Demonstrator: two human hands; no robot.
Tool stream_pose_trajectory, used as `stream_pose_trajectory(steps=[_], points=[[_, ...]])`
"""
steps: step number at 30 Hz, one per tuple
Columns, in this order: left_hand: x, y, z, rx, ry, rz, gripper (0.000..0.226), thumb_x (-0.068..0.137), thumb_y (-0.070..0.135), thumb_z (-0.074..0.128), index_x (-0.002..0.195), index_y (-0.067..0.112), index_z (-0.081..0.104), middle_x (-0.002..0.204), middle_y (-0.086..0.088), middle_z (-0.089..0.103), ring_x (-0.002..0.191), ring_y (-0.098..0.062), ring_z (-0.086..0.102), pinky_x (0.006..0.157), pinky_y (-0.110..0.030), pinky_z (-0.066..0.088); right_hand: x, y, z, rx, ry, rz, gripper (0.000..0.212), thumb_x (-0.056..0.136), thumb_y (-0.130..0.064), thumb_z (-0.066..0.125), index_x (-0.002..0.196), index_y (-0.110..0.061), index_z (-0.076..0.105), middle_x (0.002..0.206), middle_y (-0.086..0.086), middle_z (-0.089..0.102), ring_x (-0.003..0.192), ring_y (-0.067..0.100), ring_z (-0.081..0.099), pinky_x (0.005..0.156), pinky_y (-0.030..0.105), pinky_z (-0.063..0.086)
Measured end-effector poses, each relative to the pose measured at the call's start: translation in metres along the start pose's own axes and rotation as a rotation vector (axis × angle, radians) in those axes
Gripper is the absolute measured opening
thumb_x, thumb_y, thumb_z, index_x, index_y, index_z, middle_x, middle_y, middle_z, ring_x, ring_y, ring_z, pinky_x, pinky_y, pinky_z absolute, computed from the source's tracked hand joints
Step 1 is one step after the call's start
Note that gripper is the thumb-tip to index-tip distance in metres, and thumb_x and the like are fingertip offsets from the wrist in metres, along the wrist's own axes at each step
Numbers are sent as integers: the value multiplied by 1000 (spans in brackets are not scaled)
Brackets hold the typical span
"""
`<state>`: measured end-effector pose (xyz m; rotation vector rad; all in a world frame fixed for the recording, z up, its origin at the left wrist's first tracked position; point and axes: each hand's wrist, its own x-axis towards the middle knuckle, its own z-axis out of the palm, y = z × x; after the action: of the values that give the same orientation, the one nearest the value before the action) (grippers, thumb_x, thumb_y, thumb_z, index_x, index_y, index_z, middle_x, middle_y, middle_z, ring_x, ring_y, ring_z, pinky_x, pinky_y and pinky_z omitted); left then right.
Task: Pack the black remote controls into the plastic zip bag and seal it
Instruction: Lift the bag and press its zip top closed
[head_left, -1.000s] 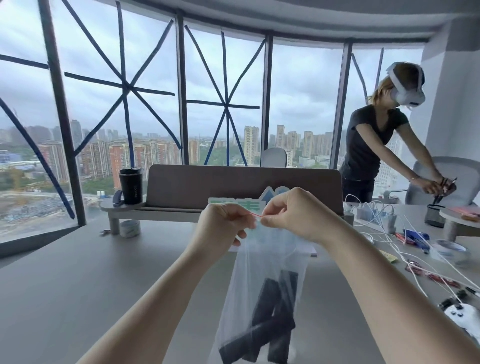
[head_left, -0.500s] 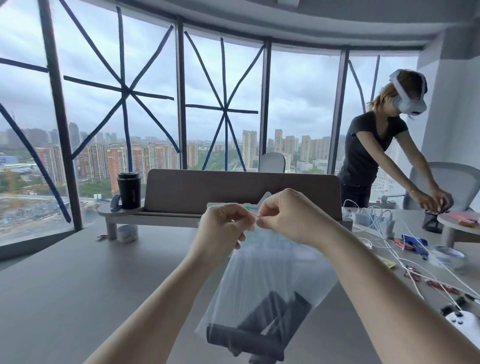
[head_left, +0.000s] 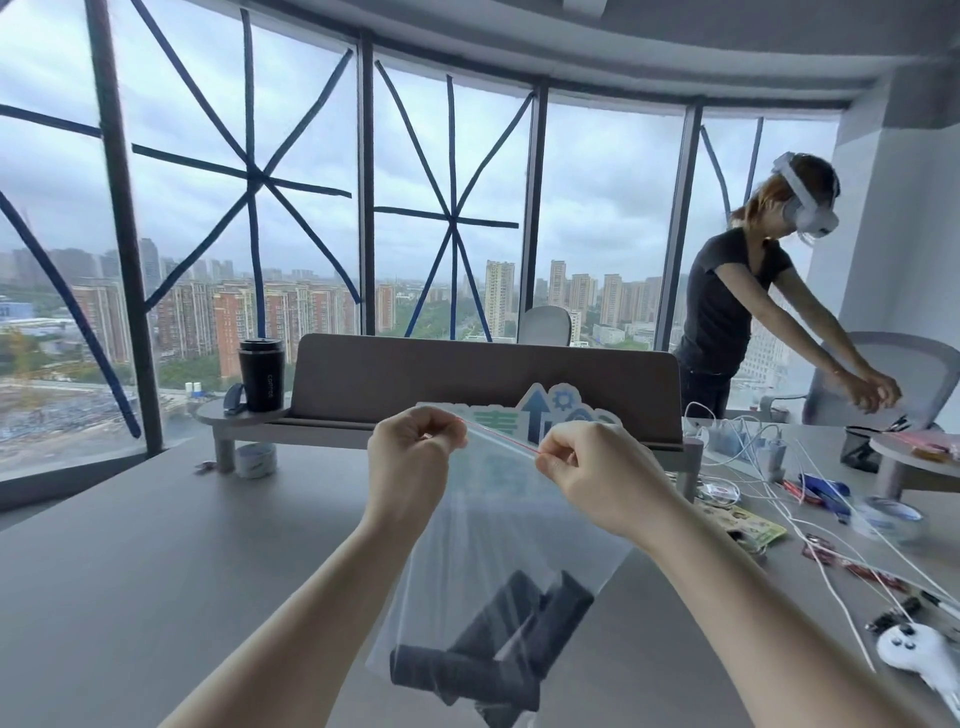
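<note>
Sealing step: we hold the plastic zip bag up over the table, black remote controls piled at its bottom. Left hand and right hand each pinch the red zip strip, hands apart. Next: press along the strip between them, probably.

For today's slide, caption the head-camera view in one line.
Both hands, left and right, pinch the zip bag top; black remotes lie inside.

The remotes lie in the bottom of the bag, which hangs above the table between the left hand and right hand. Behind it stands a shelf with a cup on its left end; cables lie to the right.
</note>
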<state>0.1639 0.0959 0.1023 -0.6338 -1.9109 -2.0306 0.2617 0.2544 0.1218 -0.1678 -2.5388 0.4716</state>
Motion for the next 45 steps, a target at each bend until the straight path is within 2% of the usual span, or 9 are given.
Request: stream_pose_trajectory(steps=[5, 18, 23, 26, 32, 35, 39, 42, 45], points=[[6, -4, -18, -49, 61, 7, 22, 72, -6, 60, 60, 10, 70, 63, 3, 67, 47, -4, 43, 53, -22, 37, -16, 11, 0, 3, 33, 1, 16, 90, -34, 60, 82, -23, 67, 66, -15, 59, 72, 14, 60, 71, 37, 52], [23, -10, -61, -136, 163, 26, 27, 74, -6, 61, 56, 13, 68, 37, 9, 48, 46, -15, 32, 47, -24, 25, -28, 1, 4, -24, 26, -56, 18, 92, -34, 57, 80, -22, 64, 74, -12, 61, 74, 16, 59, 70, 36, 51], [25, -11, -75, -157, 173, 39, 21, 77, -6, 58, 63, 7, 66, 45, 7, 55, 45, -12, 35, 40, -16, 30, -25, -8, 3, -72, 48, -90, 28, 93, -41, 56, 76, -19, 61, 67, -11, 55, 69, 18, 55, 68, 36, 49], [33, -20, -86, -158, 185, 28, 23, 80, -4, 57, 63, 9, 64, 58, -3, 60, 43, -11, 38, 40, -16, 32, -12, -18, 9, -90, 67, -118, 34, 93, -43, 55, 74, -15, 59, 65, -7, 57, 67, 22, 57, 64, 36, 50], [78, -72, -129, -101, 244, -101, 25, 86, 1, 55, 67, 17, 61, 67, -3, 60, 44, -9, 51, 46, -20, 40, 64, -43, 73, 11, 131, -207, 35, 91, -38, 63, 66, -18, 48, 51, -10, 45, 53, 22, 49, 55, 36, 44], [119, -95, -152, -128, 246, -168, 26, 89, 2, 52, 70, 19, 58, 71, -2, 59, 55, -15, 56, 54, -26, 44, 119, -60, 116, 79, 169, -184, 33, 90, -36, 65, 69, -12, 56, 52, -7, 53, 56, 24, 56, 57, 37, 49], [181, -109, -187, -137, 289, -145, 27, 93, 2, 50, 72, 18, 56, 73, -2, 61, 65, -20, 61, 48, -22, 48, 182, -90, 159, 190, 240, -225, 27, 88, -35, 68, 74, -13, 68, 63, -1, 68, 61, 21, 63, 61, 36, 54], [211, -121, -216, -155, 325, -114, 26, 92, 1, 50, 75, 17, 59, 80, -5, 63, 71, -20, 64, 55, -25, 56, 200, -111, 183, 245, 291, -286, 21, 87, -31, 70, 76, -13, 71, 70, -2, 69, 64, 16, 62, 61, 30, 51], [209, -153, -241, -134, 331, -141, 27, 91, -3, 48, 73, 14, 58, 75, -10, 61, 69, -21, 62, 61, -28, 56, 192, -117, 219, 295, 208, -300, 17, 85, -25, 73, 73, -14, 72, 69, -6, 65, 64, 14, 59, 60, 29, 47]])
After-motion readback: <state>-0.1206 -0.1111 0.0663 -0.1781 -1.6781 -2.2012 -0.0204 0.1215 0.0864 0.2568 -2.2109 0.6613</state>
